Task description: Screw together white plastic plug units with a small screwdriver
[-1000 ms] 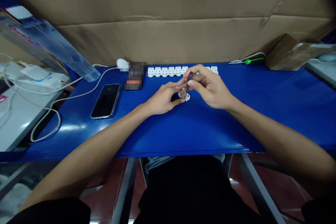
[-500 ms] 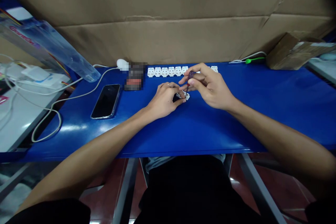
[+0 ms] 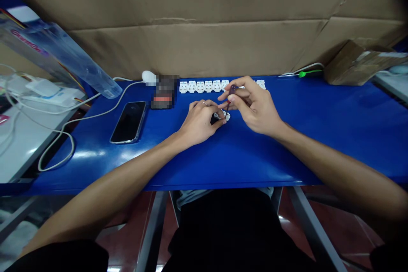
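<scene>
Connector (image 3: 223,115), small, light, stiff white plastic, sits near the middle of the desk (image 3: 302,157), toward its back edge; it is best gripped by its sides. Our left hand (image 3: 200,122) has its fingers clamped on it; our right hand (image 3: 253,104) pinches a screwdriver (image 3: 231,94) between fingertips, tip at the connector.

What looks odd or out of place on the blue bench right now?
Mainly the dark object beside the smartphone: it is pixelated, so it cannot be identified. The brown parcel at far right looks torn open. The small screwdriver in the right hand and the white block under the left hand show nothing odd.
</scene>
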Available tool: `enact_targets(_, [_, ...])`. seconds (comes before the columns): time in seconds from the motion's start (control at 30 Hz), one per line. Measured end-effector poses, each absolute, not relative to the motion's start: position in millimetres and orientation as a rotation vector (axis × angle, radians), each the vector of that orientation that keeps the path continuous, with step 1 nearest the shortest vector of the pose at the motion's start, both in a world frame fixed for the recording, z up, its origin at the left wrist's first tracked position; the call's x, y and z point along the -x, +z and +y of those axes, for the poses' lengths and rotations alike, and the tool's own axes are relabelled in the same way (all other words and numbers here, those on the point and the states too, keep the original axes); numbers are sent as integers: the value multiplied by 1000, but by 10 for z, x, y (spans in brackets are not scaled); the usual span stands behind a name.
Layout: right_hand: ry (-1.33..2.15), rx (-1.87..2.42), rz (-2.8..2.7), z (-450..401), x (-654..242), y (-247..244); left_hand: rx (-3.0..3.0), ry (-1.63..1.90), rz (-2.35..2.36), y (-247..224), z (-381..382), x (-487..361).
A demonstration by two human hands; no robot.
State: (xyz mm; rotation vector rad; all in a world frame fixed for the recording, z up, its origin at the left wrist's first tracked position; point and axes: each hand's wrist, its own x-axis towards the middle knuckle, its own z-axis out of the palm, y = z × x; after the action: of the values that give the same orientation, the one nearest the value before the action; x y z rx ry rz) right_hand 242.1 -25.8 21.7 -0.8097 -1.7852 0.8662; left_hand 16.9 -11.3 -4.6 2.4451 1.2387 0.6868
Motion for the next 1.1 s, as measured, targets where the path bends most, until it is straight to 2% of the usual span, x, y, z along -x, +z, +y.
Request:
enact_targets(0.23, [1017, 730, -1619, -113, -2519, 251, -2469, 732, 878, -16, -7, -12])
enact_targets(0.33, [900, 770, -1658, -3, -2656, 270, -2507, 808, 905, 31, 46, 81])
enact_targets(0.53, [648, 917, -2485, 51, -2794, 341, -2484, 814, 1067, -51, 142, 157])
enact_targets(0.63, [601, 928, -2682, 77, -2753, 356, -2434, 827, 1102, -108, 133, 143])
enact_targets(0.87, [366, 1159, -2754, 224, -2755, 483, -2405, 831, 1085, -162, 115, 137])
enact_targets(1.1, [75, 1339, -2539, 885, -3000, 635, -2404, 780, 1113, -155, 88, 126])
